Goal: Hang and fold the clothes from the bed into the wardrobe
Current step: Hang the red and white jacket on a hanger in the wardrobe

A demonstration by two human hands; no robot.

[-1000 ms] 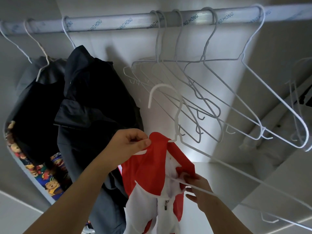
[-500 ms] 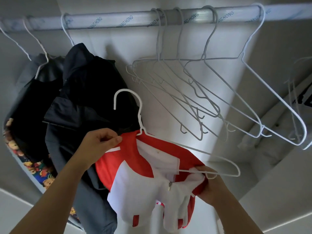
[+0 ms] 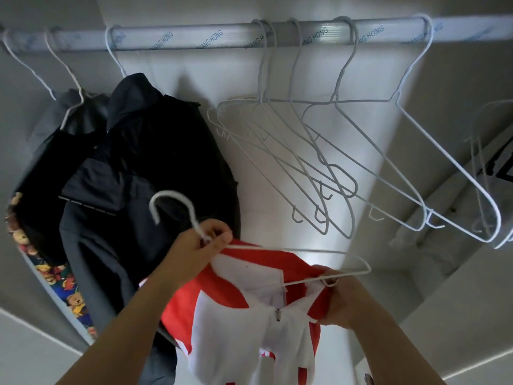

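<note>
Red and white zip-up garment (image 3: 236,309) low in the middle of the view, held up inside the wardrobe, partly threaded onto a white wire hanger (image 3: 170,193). Red shoulders bunched along the hanger's lower wire, white front and small metal zip pull hanging beneath. Hanger tilted, hook pointing up and to the left, well below the rail and not hooked over it.

Left hand (image 3: 200,245) closed around the hanger's neck just under the hook, fingers curled, thumb against the twisted wire. Right hand (image 3: 341,301) lower and to the right, fingers curled into the red fabric at the hanger's right end, with the wire's small end loop touching the fingertips.

Above, a pale grey metal rail (image 3: 194,37) across the top, printed with repeated lettering. On its right half, a cluster of empty white wire hangers (image 3: 319,168) hanging at slanted angles, overlapping one another. On its left half, a black jacket (image 3: 150,151) on a white hanger, just behind the left hand, and beside it a dark grey garment (image 3: 41,140) on another. Below those, at the far left edge, a strip of colourful fabric printed with cartoon bears (image 3: 69,298)

White back wall (image 3: 180,79) behind everything, brighter behind the empty hangers
</note>
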